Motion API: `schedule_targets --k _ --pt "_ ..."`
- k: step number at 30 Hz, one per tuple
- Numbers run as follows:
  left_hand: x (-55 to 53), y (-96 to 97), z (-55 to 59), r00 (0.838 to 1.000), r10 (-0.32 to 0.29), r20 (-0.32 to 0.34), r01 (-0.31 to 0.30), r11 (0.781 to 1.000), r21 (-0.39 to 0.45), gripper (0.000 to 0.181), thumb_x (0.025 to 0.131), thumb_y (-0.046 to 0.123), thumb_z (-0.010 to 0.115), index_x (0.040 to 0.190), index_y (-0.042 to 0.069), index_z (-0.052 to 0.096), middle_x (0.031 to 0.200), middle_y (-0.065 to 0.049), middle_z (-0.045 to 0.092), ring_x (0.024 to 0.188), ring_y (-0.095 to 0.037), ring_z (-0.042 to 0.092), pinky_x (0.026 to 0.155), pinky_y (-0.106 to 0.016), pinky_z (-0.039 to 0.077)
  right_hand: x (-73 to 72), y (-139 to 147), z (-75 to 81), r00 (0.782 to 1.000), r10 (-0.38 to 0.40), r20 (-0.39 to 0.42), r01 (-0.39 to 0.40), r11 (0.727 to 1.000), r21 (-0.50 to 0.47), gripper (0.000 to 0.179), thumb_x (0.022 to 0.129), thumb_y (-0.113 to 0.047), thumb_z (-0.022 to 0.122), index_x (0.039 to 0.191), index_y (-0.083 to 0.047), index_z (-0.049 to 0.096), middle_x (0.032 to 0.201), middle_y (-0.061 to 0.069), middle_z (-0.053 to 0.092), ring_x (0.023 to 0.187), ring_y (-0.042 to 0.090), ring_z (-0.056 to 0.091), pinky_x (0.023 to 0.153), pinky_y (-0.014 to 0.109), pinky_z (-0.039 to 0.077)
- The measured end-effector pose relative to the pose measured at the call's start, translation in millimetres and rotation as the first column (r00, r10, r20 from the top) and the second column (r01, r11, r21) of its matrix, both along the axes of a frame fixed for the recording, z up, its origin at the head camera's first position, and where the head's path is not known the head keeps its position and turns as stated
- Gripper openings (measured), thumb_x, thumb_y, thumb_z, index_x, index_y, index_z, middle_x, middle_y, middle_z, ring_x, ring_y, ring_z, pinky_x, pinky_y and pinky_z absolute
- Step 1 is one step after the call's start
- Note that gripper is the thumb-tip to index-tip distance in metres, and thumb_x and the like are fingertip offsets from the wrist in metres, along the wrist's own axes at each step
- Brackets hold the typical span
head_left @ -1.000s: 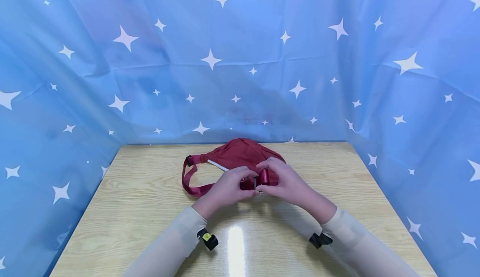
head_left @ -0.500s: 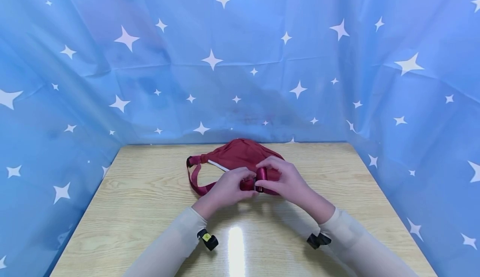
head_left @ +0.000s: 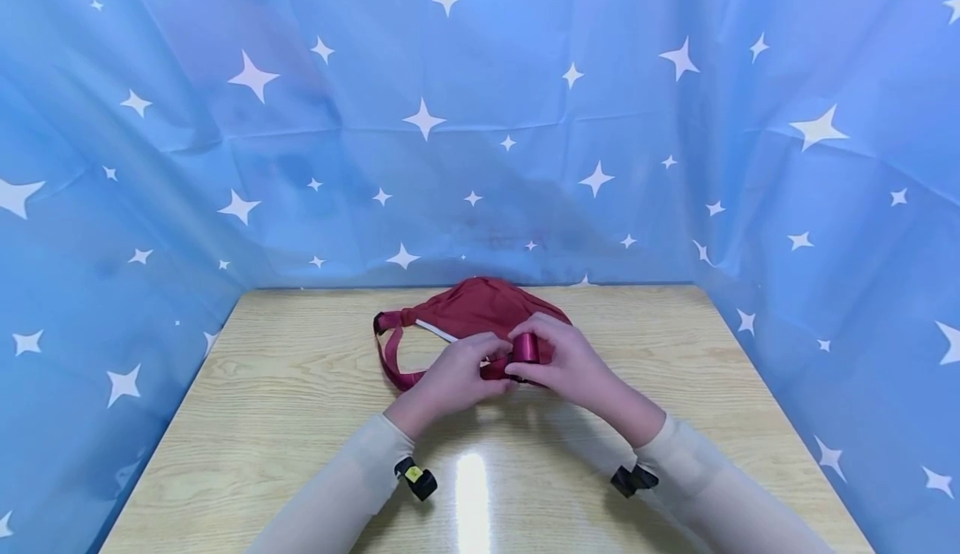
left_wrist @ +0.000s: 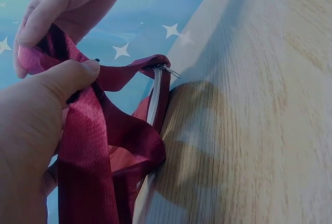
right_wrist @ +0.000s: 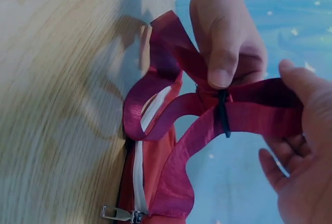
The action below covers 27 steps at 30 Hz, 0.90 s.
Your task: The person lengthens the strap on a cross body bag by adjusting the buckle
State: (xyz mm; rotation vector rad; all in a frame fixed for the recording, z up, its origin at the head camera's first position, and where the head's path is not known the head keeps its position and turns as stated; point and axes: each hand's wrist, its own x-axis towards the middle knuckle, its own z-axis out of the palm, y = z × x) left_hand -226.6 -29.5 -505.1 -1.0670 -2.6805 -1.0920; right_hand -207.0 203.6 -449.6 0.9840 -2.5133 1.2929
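A dark red waist bag [head_left: 480, 304] lies at the table's far middle, its webbing strap [left_wrist: 85, 167] raised in front of it. My left hand [head_left: 457, 375] pinches the strap with thumb and fingers beside a black slider buckle [right_wrist: 224, 112]. My right hand [head_left: 566, 358] holds a folded loop of the same strap just right of the buckle, thumb on the near side and fingers behind. In the right wrist view, the strap passes through the buckle and bends round toward the right fingers. The hands partly hide the buckle in the head view.
A white zipper [right_wrist: 139, 175] with a metal pull [right_wrist: 116, 213] runs along the bag. Another black buckle [head_left: 378, 323] sits at the strap's left bend. The wooden table [head_left: 300, 421] ends at a blue star-patterned curtain [head_left: 480, 162].
The strap's left loop has drawn in slightly to the right. My right hand has shifted a little left, and the loop in it has changed shape. The left hand stays nearly still.
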Motion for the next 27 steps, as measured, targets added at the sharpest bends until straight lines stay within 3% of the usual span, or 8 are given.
schedule_targets --k 6,13,21,27 --pt "0.4 -0.8 1.9 1.0 0.004 0.004 -0.004 1.0 -0.03 0.04 0.095 0.026 0.092 0.13 0.017 0.076 0.115 0.008 0.07 0.099 -0.009 0.062 0.091 -0.03 0.057 2.9 1.4 3.2 0.997 0.004 0.079 0.006 0.993 -0.121 0.038 0.092 -0.012 0.093 0.125 -0.017 0.075 0.118 0.0 0.075 0.104 0.02 0.072 0.087 0.038 0.064" --pt "-0.2 -1.7 0.8 1.0 -0.004 -0.003 0.004 1.0 0.001 0.031 0.092 0.028 0.094 0.114 0.022 0.072 0.107 0.01 0.067 0.096 -0.008 0.062 0.087 -0.031 0.056 1.1 1.6 -3.7 0.983 0.051 0.177 -0.03 0.993 -0.116 0.045 0.091 -0.012 0.094 0.129 -0.015 0.071 0.12 0.0 0.071 0.108 0.026 0.072 0.088 0.051 0.065" --pt "-0.9 -1.3 0.1 0.999 -0.007 -0.034 0.006 1.0 -0.028 0.029 0.092 0.026 0.093 0.106 0.023 0.068 0.104 0.011 0.064 0.091 -0.008 0.059 0.082 -0.028 0.053 -0.8 -7.6 -2.6 0.999 0.014 0.051 -0.013 0.999 -0.033 0.049 0.089 -0.017 0.097 0.132 -0.009 0.073 0.122 0.0 0.073 0.103 0.017 0.069 0.081 0.034 0.063" --pt "-0.6 -0.4 1.6 1.0 -0.006 -0.02 0.006 1.0 -0.027 0.033 0.092 0.024 0.092 0.121 0.021 0.075 0.111 0.011 0.068 0.094 -0.007 0.061 0.085 -0.028 0.056 1.2 -11.6 1.4 0.998 -0.028 0.051 0.031 0.998 -0.054 0.035 0.092 -0.016 0.094 0.122 -0.01 0.077 0.113 0.002 0.075 0.088 0.017 0.068 0.07 0.032 0.061"
